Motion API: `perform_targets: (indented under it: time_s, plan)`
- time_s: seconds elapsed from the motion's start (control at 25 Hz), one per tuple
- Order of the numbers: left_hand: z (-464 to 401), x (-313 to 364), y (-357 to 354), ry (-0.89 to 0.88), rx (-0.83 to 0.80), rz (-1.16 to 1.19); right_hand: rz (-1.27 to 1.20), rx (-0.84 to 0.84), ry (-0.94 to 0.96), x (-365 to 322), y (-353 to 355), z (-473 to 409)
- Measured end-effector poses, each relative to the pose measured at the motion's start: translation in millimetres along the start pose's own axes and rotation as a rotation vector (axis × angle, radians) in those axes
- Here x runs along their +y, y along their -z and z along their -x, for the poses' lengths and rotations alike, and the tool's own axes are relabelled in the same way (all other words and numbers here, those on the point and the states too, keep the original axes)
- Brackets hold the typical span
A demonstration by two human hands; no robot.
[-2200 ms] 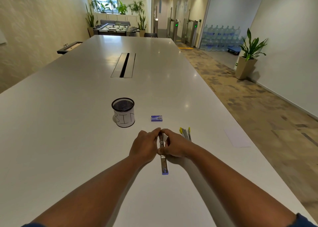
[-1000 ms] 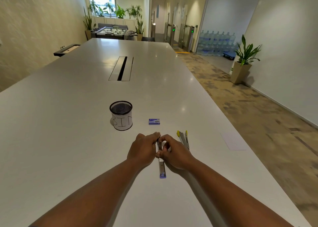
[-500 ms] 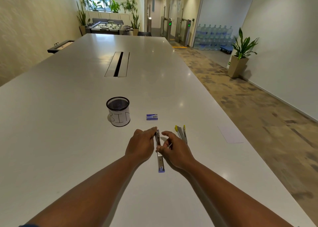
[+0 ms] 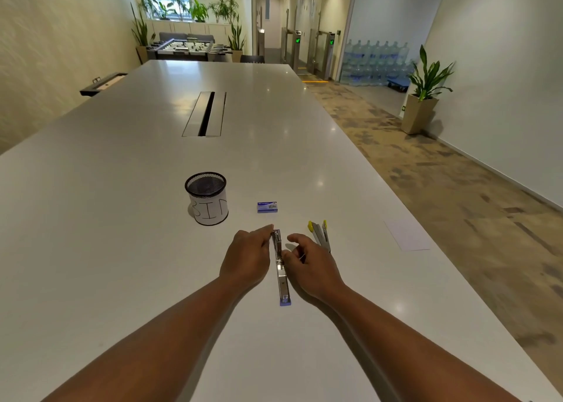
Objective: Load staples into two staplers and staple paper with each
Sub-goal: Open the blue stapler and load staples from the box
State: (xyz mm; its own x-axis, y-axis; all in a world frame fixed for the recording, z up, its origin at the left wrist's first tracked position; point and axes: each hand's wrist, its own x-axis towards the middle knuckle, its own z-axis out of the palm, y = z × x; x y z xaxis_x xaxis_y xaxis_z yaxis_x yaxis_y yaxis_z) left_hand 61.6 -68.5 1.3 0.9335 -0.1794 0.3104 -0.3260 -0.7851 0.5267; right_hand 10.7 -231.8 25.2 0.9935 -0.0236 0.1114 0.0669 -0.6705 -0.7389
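Two staplers lie on the long white table (image 4: 122,218) before you: a blue-tipped stapler (image 4: 281,275), swung fully open with its metal channel facing up, lies lengthwise between your hands, and a yellow-tipped stapler (image 4: 320,234) lies just beside your right hand (image 4: 310,269), on its far right side. Handwritten letters reading "BIN" show on the white band of the black mesh cup (image 4: 207,199) standing beyond your left hand (image 4: 246,256). A small blue staple box (image 4: 267,207) lies right of the cup; its print is too small to read. Your left fingers are curled, with the fingertips touching the far end of the open stapler. Your right thumb and forefinger are pinched together against the channel's middle; what they pinch is too small to tell. A white sheet of paper (image 4: 406,234) lies well to your right, near the table's edge.
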Motion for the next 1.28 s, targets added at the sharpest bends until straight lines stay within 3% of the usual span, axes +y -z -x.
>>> perform_targets:
  time_s: [0.24,0.36,0.56,0.72,0.96,1.28]
  plan:
    - [-21.2,-2.7,12.2,0.068,0.013,0.194,-0.019,0.02,0.062,-10.5,14.9,-28.9]
    - [-47.1,-11.6,12.2,0.109,0.048,0.202,0.138,-0.008,0.12,-15.2,27.6,-68.4]
    - [-84.6,-20.1,6.0,0.18,-0.029,0.173,0.411,-0.155,0.099,-13.7,34.3,-134.8]
    - [-104.1,-30.7,-7.8,0.141,-0.085,0.18,0.339,-0.328,0.06,-2.3,25.2,-164.9]
    - [-103.9,-33.4,-17.4,0.033,-0.029,0.181,0.197,-0.321,0.046,9.3,15.2,-178.2]
    - [-103.8,-35.1,-20.2,0.029,-0.03,0.165,0.165,-0.317,0.033,9.7,17.3,-182.3]
